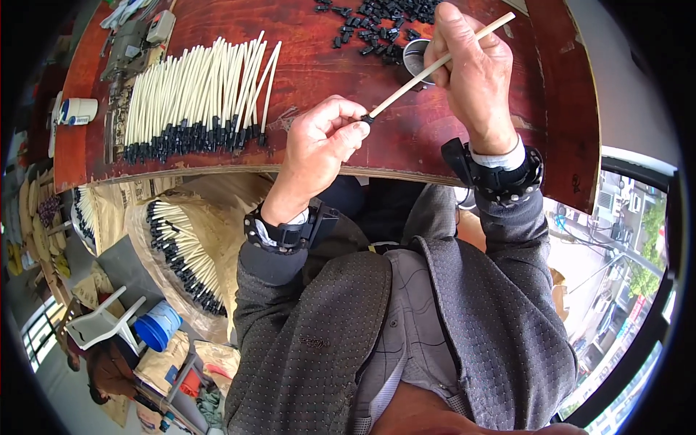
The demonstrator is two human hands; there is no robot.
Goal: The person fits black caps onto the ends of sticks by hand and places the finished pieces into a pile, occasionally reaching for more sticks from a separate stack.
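A pale thin wooden stick (412,87) slants between my two hands above the red table. My right hand (473,76) grips its upper part, with the far end sticking out past the fingers. At the lower end sits a small black plastic piece (367,118), pinched between the thumb and fingers of my left hand (319,145). Behind the right hand stands a small round metal cup (417,59), partly hidden by it. Loose black plastic pieces (377,25) lie scattered at the far edge, close to the right hand.
To the left, many sticks with black ends (199,94) lie in a row on the red table (319,65). A white cup (80,111) stands at the far left. Below, an open sack (138,239) holds more black-ended sticks, near a blue bucket (157,326) and a white stool (105,319).
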